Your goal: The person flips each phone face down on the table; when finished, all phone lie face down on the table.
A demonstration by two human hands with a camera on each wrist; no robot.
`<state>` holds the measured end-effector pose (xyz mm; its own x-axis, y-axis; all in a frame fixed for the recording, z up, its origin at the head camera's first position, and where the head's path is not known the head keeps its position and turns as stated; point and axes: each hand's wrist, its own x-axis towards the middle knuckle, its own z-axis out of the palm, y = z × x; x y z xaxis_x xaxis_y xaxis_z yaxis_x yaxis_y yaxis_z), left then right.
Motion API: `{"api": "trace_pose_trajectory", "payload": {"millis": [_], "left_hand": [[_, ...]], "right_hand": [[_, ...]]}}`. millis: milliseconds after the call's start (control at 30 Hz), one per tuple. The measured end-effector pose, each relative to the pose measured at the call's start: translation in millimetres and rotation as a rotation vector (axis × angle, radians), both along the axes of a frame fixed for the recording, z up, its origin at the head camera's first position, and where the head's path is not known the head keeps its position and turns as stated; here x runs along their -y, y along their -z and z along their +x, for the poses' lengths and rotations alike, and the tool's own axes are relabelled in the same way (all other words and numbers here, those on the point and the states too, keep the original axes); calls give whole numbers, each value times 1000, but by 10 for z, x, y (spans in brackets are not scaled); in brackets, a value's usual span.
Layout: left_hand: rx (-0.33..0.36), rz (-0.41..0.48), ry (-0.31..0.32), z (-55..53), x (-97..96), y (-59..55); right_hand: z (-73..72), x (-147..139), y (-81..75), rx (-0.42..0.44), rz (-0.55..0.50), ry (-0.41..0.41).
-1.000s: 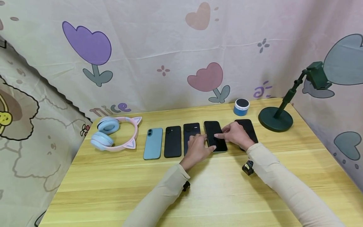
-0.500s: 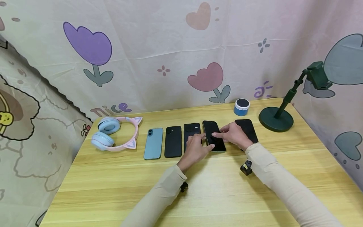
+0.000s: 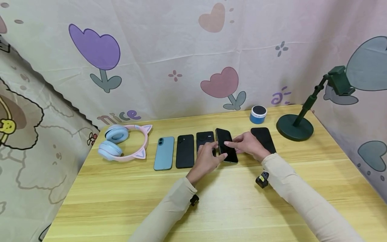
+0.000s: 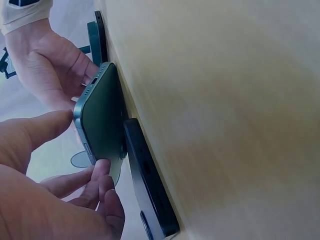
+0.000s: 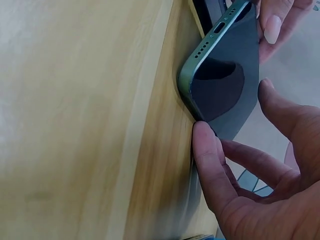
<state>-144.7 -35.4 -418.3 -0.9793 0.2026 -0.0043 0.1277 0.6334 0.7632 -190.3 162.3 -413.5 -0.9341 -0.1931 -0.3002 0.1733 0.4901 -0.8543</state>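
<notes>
A smartphone (image 3: 231, 155) with a black screen and green frame tilts up off the table, its left edge raised. My left hand (image 3: 206, 159) grips that left side, thumb by the lower corner and fingertips along the edge. In the left wrist view the phone's green back (image 4: 102, 112) shows beneath. My right hand (image 3: 249, 145) holds the opposite edge, fingers low at the side and thumb over the screen. The right wrist view shows the phone's port end and dark screen (image 5: 220, 90). A dark phone (image 3: 205, 135) lies flat, partly hidden by my left hand.
A light blue phone (image 3: 163, 154) and a black phone (image 3: 184, 152) lie to the left, beyond them cat-ear headphones (image 3: 142, 143). Another phone (image 3: 263, 138) lies right of my right hand. A blue speaker-like cylinder (image 3: 258, 116) and green lamp (image 3: 294, 127) stand at the back right.
The held smartphone has shifted slightly left and its left edge has risen, tilting it. Both hands have moved a little left with it.
</notes>
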Motion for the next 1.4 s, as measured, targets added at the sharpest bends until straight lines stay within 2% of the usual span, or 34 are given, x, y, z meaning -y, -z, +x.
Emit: {"api": "trace_pose_trajectory", "payload": {"millis": [400, 767, 1067, 1400], "left_hand": [[12, 50, -4, 19, 21, -56], [-18, 81, 11, 15, 41, -70], [-64, 142, 64, -13, 18, -80], [-12, 175, 85, -28, 1, -96]], "right_hand": [[36, 15, 10, 35, -112, -10], [26, 31, 17, 97, -196, 4], [26, 49, 9, 122, -242, -2], [38, 66, -47, 173, -306, 11]]}}
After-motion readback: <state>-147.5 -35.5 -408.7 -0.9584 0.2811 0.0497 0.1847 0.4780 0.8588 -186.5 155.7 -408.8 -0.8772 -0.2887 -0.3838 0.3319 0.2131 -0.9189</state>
